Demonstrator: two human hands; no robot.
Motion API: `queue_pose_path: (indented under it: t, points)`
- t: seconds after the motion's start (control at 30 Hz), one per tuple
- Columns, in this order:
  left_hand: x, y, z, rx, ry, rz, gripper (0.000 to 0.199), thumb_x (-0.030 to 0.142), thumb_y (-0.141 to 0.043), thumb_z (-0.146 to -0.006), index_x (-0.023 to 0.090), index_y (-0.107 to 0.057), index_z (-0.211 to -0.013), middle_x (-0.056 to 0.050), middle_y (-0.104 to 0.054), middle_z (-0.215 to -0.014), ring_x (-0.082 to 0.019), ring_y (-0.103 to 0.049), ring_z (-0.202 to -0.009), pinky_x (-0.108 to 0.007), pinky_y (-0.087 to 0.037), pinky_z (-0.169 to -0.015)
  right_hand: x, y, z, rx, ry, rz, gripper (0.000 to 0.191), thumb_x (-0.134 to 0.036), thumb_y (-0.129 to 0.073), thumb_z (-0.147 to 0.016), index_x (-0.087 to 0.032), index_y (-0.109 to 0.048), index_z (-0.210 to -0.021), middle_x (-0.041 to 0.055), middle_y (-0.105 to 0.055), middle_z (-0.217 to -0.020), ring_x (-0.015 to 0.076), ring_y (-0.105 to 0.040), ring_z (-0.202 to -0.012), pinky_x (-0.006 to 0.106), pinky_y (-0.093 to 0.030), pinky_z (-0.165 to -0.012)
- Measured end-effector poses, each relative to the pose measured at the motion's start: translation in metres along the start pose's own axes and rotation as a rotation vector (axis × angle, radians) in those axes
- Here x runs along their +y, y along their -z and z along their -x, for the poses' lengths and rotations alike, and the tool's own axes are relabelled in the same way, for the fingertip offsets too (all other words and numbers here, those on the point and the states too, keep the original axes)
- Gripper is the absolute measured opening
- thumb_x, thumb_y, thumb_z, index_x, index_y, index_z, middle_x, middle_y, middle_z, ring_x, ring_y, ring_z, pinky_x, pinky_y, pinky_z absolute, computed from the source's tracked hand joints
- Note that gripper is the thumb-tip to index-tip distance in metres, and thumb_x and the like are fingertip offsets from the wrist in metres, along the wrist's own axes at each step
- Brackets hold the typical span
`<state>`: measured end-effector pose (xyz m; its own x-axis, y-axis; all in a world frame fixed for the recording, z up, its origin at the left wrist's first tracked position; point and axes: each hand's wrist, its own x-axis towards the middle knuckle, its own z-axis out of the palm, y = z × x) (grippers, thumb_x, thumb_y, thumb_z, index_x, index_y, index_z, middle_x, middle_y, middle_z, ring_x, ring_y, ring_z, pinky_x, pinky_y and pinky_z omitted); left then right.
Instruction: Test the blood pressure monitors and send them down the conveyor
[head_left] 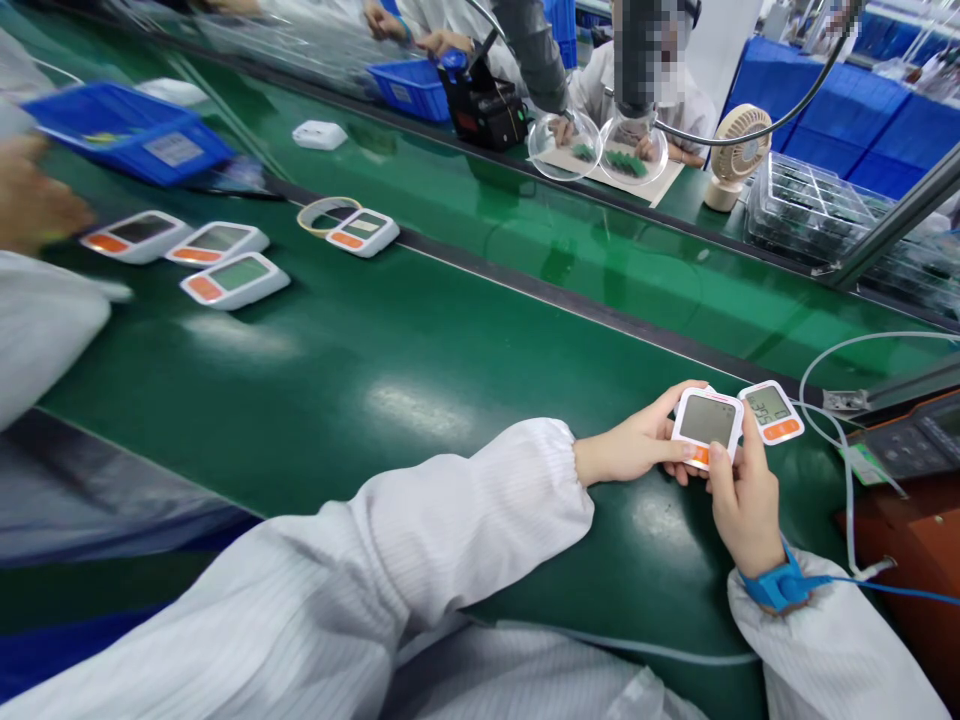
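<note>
Both hands hold one white device [706, 420] with a grey screen and an orange button strip, its face turned up. My left hand [646, 438] grips its left side, the thumb by the orange strip. On the right side is my right hand [746, 495], its thumb at the lower edge and a blue strap [780, 583] around the wrist. Just beyond, a second white device [772, 412] with digits on its screen lies on the green table [480, 390]. Part of another white item shows behind the held device.
Three similar devices [236, 279] lie at the left near a blue tray [127, 130] and a person's blurred hand [37, 200]. Another device [363, 232] sits beside a tape ring [315, 215]. Cables [847, 480] and an orange-brown box [907, 530] stand at the right.
</note>
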<state>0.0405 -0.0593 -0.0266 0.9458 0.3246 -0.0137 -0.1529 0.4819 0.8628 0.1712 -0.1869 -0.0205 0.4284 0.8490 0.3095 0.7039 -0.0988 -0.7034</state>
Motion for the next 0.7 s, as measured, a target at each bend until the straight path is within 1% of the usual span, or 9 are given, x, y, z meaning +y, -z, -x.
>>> queue_pose_path:
  t: [0.2,0.4,0.57,0.7]
  points:
    - [-0.0004,0.0006,0.0003,-0.008,-0.007,0.009,0.089,0.035,-0.077,-0.081,0.032,-0.023,-0.15,-0.006,-0.065,-0.101,-0.015,-0.068,-0.076,-0.023,-0.05,-0.061,-0.0001,-0.0002,-0.0001,0.008,0.015,0.01,0.054,-0.039,-0.045,-0.102,-0.016,-0.04,-0.15,0.0024,-0.069,-0.072,0.0203,-0.065,-0.052,0.027,-0.053,-0.052]
    - [0.0001,0.0008,0.0002,0.0,0.003,-0.009,0.089,0.035,-0.077,-0.081,0.031,-0.022,-0.151,-0.005,-0.065,-0.099,-0.014,-0.067,-0.072,-0.024,-0.049,-0.061,0.0012,-0.0001,-0.0002,0.002,0.017,0.018,0.06,-0.04,-0.045,-0.103,-0.015,-0.032,-0.156,0.0025,-0.069,-0.073,0.0201,-0.065,-0.053,0.027,-0.054,-0.053]
    - [-0.0006,0.0003,0.0,0.001,-0.006,-0.002,0.087,0.035,-0.077,-0.081,0.031,-0.024,-0.15,-0.006,-0.064,-0.102,-0.013,-0.066,-0.073,-0.022,-0.049,-0.06,0.0007,0.0,-0.0006,0.0,0.009,0.015,0.059,-0.04,-0.046,-0.102,-0.014,-0.035,-0.154,0.0019,-0.068,-0.071,0.0203,-0.065,-0.052,0.027,-0.054,-0.052]
    - [-0.0009,0.0002,-0.0002,0.002,-0.004,0.009,0.09,0.035,-0.078,-0.079,0.031,-0.023,-0.15,-0.007,-0.064,-0.104,-0.015,-0.067,-0.075,-0.023,-0.05,-0.06,-0.0002,0.0002,-0.0011,0.002,0.003,0.014,0.057,-0.04,-0.046,-0.102,-0.014,-0.039,-0.152,0.0015,-0.067,-0.069,0.0202,-0.064,-0.052,0.027,-0.054,-0.054]
